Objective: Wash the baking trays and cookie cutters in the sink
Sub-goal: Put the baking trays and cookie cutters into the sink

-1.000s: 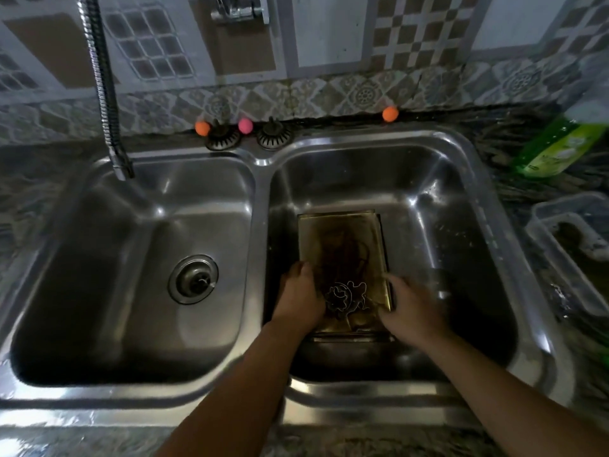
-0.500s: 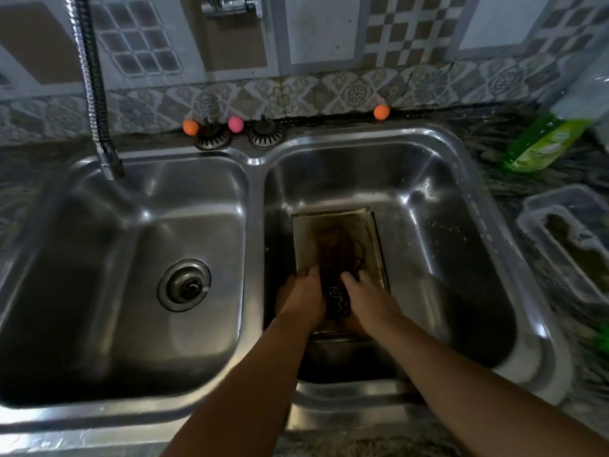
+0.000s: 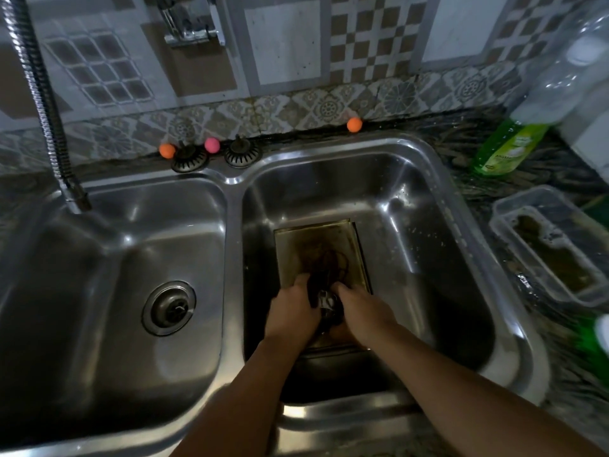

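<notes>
Both hands close in on one spot: left hand (image 3: 293,311) and right hand (image 3: 361,313) sit side by side over the near end of the stained, brownish rectangular metal baking tray (image 3: 318,249), fingers curled round a thin wire-like metal cookie cutter (image 3: 324,300) between them. Grip looks like a two-handed pinch on that cutter, though the fingertips are dark and partly hidden, so how firmly it is held cannot be told.

Change over the last second: the right hand, earlier out at the tray's 3 o'clock edge, has moved inward to meet the left at the tray's 6 o'clock end. The cutter, earlier lying plain on the tray floor, is now mostly covered by the fingers. Tray itself has not shifted; it lies flat on the bottom of the right basin of the stainless steel double sink (image 3: 230,183), at about the basin's centre.

Judgement: gathering or rubbing of the cutter is beginning; washing is at an early stage, since the tray is heavily stained.

Chrome flexible hose tap (image 3: 71,184) hangs over the left basin at 10 o'clock; no water visible. Green bottle of dish liquid (image 3: 504,150) lies on the dark worktop at 2 o'clock, well apart from the hands.
</notes>
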